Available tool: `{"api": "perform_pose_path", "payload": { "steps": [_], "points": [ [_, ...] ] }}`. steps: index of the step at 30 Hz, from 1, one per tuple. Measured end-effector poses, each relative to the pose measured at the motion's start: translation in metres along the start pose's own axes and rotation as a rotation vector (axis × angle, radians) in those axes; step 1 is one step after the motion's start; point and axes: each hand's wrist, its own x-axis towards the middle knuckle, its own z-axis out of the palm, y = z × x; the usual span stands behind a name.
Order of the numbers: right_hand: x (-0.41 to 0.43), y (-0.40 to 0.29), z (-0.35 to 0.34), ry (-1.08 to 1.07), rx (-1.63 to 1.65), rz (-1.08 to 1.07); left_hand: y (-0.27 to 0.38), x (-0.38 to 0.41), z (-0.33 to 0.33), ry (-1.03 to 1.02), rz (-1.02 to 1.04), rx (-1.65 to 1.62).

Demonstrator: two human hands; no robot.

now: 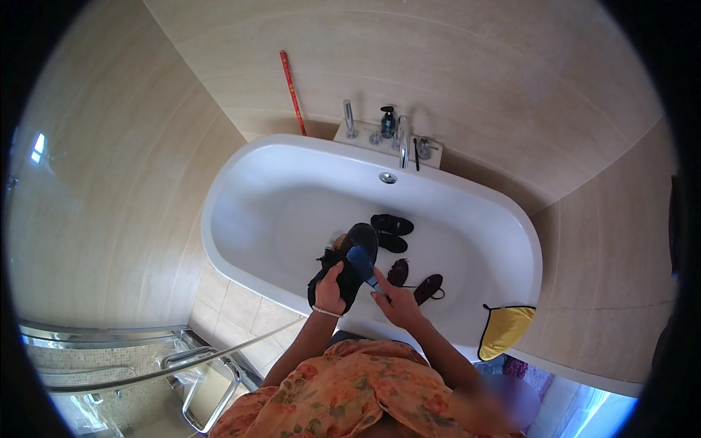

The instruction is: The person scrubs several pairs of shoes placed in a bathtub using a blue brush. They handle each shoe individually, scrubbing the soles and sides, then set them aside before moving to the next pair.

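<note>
My left hand, with a bracelet at its wrist, grips a black shoe over the near side of a white bathtub. A blue-headed brush is in my right hand, its head against the shoe. The bristles are hidden. Just beyond the shoe lies a pair of black shoes on the tub floor. Closer to my right hand are two dark maroon shoes, one beside the other, with a loose lace. A small orange-brown thing shows partly behind the held shoe; I cannot tell what it is.
A chrome faucet, a dark pump bottle and a thin black stick-like item stand at the tub's far side. A red pole leans on the wall. Yellow cloth hangs over the right rim. A metal-handled glass shower door is at left.
</note>
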Motion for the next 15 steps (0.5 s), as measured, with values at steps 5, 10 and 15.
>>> {"api": "perform_pose_path", "payload": {
  "steps": [5,10,15],
  "points": [
    [-0.009,0.004,0.007,-0.008,-0.065,0.007,-0.003,-0.007,0.005,0.098,0.067,0.124],
    [0.031,0.001,0.015,0.062,-0.187,0.028,-0.02,-0.01,0.0,0.172,0.102,0.343],
    [0.024,0.002,0.03,-0.081,-0.242,0.151,-0.019,-0.002,-0.001,0.361,0.099,0.223]
  ]
}}
